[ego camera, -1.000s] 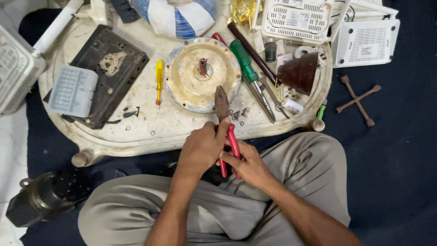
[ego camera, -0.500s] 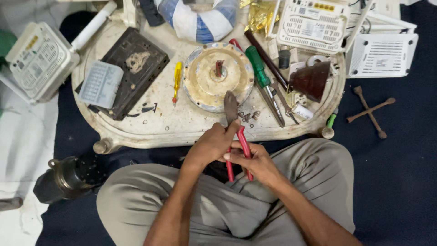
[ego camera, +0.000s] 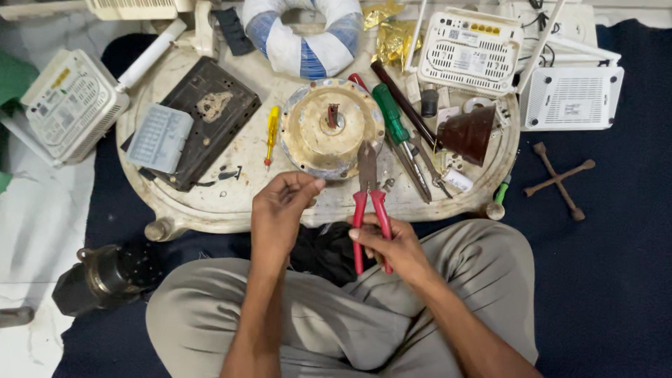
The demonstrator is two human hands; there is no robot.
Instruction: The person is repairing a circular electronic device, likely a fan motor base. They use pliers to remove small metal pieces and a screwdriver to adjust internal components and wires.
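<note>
Two red handles; pliers [ego camera: 369,203] in right hand [ego camera: 392,245]

Lower ends of the red plier [ego camera: 369,210] handles hidden inside the right hand [ego camera: 392,248]. Left hand [ego camera: 280,210] fingertips pinched together; whatever sits between them too small to tell. Dark cloth [ego camera: 325,252] in the lap half covered by both hands. Forearms and knees cut off at the bottom edge. Wire coil [ego camera: 302,31] at the tray's [ego camera: 210,210] far edge clipped by the top edge, likewise the white box [ego camera: 133,8] at the top left. Small screws [ego camera: 387,185] near the plier tip too tiny to count. Black motor [ego camera: 105,276] on the floor partly under the left knee. Green object [ego camera: 10,84] cut by the left edge.
</note>
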